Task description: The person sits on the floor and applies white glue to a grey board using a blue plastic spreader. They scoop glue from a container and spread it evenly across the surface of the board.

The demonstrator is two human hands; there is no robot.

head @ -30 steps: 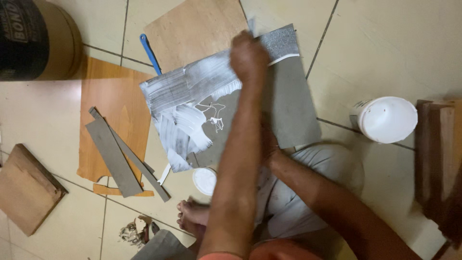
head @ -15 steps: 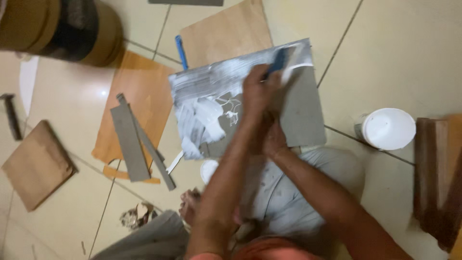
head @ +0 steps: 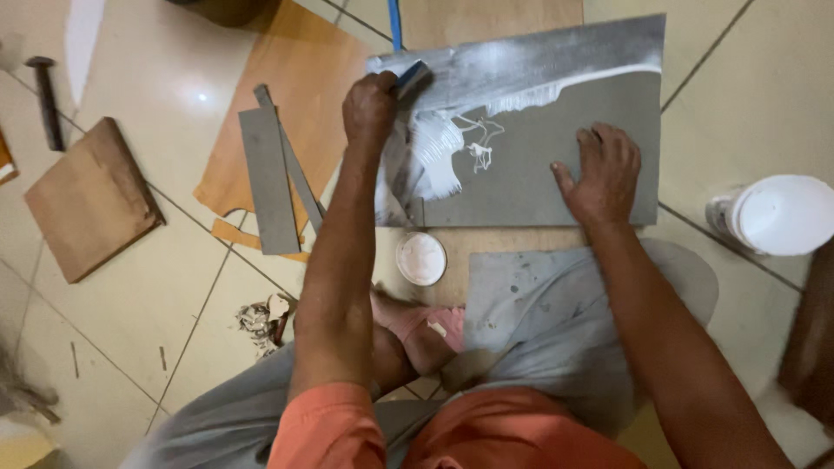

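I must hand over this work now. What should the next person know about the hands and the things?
Left hand: grips a blue spreader at the grey sheet's upper left.
Right hand: flat on the sheet's lower right, holding it down.
White paste is smeared over the sheet's top and left; the lower right is bare.
A small white lid lies below the sheet, a white tub to the right.

Floor's all big cream glossy tiles point(head: 130, 78) with dark grout lines running diagonal, and there's a bright light glare point(head: 201, 97) bouncing off one in the upper left. Wood offcuts are scattered about: a brown block point(head: 91, 198) at the left, thin orange veneer point(head: 295, 113) near the top. Small scraps point(head: 261, 317) sit lower left.
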